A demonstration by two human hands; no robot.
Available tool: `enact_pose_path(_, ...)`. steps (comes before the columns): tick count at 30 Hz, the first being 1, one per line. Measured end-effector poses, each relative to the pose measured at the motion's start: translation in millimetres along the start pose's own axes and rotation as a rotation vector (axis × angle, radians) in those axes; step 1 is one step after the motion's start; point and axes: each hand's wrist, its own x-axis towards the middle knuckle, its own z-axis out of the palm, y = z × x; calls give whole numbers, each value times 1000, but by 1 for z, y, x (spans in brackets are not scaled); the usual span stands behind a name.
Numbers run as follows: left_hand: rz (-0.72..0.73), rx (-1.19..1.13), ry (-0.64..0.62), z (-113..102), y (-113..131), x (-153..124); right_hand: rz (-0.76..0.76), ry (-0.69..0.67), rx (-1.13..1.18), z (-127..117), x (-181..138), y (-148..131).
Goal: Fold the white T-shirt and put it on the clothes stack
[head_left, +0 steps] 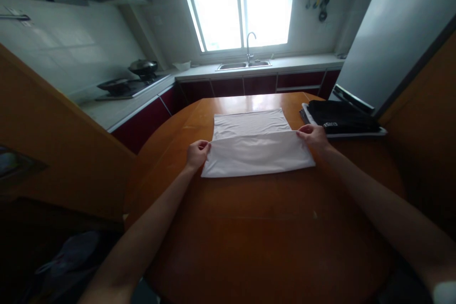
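Observation:
A white cloth garment (258,154) lies on the wooden table (249,237), its near part folded over toward the far side. The far portion stays flat in a single narrower panel with small wrinkles. My left hand (198,154) pinches the left end of the folded edge between thumb and fingers. At the right end of that same edge, my right hand (313,137) pinches the fabric too. The edge stretches fairly straight between both hands. Whether the garment is a shirt or something else, I cannot tell.
Folded dark clothes (344,116) with a white piece beneath are stacked at the table's right. Beyond the table run a counter with a sink (244,65) and a stove (133,86) holding pans. A refrigerator (388,33) stands at the right, a wooden panel (64,137) at the left.

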Motion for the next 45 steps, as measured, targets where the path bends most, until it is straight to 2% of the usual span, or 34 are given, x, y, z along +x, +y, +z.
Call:
enact_pose_path(5,-33,69,-60,7,-7,-1,41,-22,-105,16,4,15)
enact_pose_path(9,-1,79,-80,5,-8,1,39,0,-101,16,5,19)
enact_pose_path(15,11,28,12,7,-4,1,-1,61,-49,14,5,19)
enact_pose_path(19,25,61,-23,8,0,-3,-4,58,-79,17,6,22)
enact_pose_path(24,52,31,88,10,-3,-2,-26,87,-55,18,9,25)
enact_pose_path(29,12,66,-44,12,-10,2,-45,41,-88,17,9,30)
enact_pose_path(32,-10,50,-54,10,-6,4,-48,14,-158,16,8,28)
enact_pose_path(35,21,59,-33,-3,4,1,-76,14,-239,12,2,18)
enact_pose_path(36,31,76,-61,-10,7,-2,-105,10,-267,9,-2,12)
enact_pose_path(40,24,191,-340,-51,15,-34,-287,-70,-387,-16,-36,-8)
enact_pose_path(41,44,232,-375,-62,15,-46,-348,-103,-421,-24,-49,-12)
enact_pose_path(45,326,364,-356,-90,11,-96,-589,-261,-546,-52,-105,-13)
